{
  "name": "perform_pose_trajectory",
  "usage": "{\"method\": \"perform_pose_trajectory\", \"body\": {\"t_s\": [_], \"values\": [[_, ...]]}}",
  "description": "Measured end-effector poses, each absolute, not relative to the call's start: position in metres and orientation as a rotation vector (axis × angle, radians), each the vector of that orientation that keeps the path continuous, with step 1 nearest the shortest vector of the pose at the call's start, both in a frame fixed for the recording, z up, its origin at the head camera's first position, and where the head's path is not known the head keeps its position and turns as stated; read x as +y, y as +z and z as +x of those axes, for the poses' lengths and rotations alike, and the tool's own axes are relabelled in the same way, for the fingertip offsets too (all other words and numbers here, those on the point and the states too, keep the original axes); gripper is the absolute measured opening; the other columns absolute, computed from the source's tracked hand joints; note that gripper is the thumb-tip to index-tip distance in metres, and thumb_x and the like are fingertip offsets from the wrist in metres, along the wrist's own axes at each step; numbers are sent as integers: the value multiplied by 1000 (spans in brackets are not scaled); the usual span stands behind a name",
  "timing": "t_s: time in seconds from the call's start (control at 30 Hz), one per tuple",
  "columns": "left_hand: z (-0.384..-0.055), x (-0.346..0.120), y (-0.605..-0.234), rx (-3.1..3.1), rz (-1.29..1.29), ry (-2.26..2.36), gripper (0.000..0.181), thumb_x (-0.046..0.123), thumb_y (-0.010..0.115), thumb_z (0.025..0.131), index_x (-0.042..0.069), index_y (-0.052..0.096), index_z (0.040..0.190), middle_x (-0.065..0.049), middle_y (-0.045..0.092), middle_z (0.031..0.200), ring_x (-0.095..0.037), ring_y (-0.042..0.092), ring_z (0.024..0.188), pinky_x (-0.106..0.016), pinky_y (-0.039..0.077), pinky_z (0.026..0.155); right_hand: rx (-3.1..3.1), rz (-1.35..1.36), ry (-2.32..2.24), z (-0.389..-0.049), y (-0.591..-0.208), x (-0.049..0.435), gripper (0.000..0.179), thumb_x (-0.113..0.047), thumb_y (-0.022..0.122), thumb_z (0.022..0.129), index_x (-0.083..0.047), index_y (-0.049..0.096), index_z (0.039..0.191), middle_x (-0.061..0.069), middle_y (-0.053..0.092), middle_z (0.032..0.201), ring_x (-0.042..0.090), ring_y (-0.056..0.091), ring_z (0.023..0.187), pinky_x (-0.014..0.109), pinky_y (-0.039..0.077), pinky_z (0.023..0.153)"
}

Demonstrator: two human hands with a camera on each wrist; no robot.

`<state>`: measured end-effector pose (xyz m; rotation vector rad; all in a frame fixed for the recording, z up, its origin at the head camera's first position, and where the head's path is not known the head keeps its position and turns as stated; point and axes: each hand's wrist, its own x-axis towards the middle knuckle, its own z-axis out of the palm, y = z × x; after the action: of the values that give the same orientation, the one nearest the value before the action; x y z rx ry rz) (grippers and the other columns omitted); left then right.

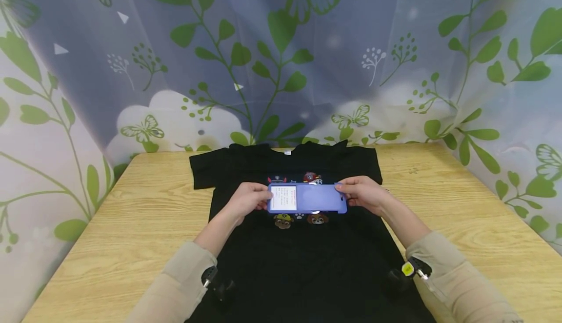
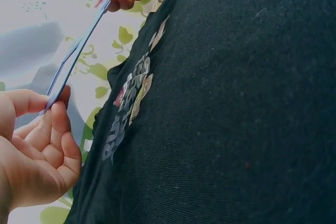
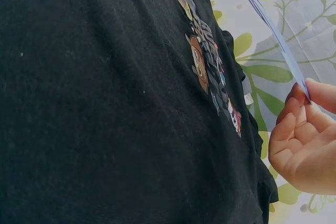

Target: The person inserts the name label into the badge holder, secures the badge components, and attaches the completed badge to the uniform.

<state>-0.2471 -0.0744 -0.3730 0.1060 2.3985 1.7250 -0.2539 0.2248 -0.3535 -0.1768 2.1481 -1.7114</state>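
Observation:
A flat, oblong blue-violet card-like piece is held level between both hands, above a black T-shirt. A white panel with small printed lines covers its left part. My left hand pinches its left end between thumb and fingers. At the other end my right hand pinches the corner by a small dark slot. Both wrist views show the piece edge-on, thin and raised off the shirt. It hides the middle of the shirt's cartoon print. What the piece is, I cannot tell.
The shirt lies spread on a light wooden table, collar toward the back, sleeves to both sides. Curtains with green leaves and butterflies hang behind and at both sides. A wrist camera strap circles each sleeve.

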Motion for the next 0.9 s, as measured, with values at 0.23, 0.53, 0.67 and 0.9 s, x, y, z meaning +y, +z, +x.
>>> {"method": "perform_pose_trajectory", "body": {"t_s": [0.23,0.53,0.67,0.9], "values": [[-247,-72,-373,2394,115,1723,19,9,61,86,-5,66,97,-7,62,77,-14,55,62,-28,44,64,2170,-163,-1697,-253,-353,223,27,-15,55,93,8,58,107,0,57,75,12,52,69,28,43,66],[-248,-71,-372,2390,111,1727,20,9,61,86,-5,66,98,-8,62,77,-13,55,62,-26,44,62,2200,-149,-1677,-254,-352,224,28,-17,58,92,7,59,107,0,55,73,13,52,69,28,42,65],[-248,-73,-373,2397,109,1712,20,10,61,86,-5,66,99,-8,62,78,-14,56,63,-28,45,64,2226,-138,-1659,-254,-352,228,21,-16,60,90,2,63,100,-1,57,73,13,53,69,28,42,64],[-249,-74,-373,2397,108,1720,21,10,61,86,-5,66,100,-8,62,78,-14,55,63,-31,46,67,2277,-182,-1634,-253,-348,231,21,-15,61,89,3,64,100,0,59,74,14,52,69,26,42,62]]}}
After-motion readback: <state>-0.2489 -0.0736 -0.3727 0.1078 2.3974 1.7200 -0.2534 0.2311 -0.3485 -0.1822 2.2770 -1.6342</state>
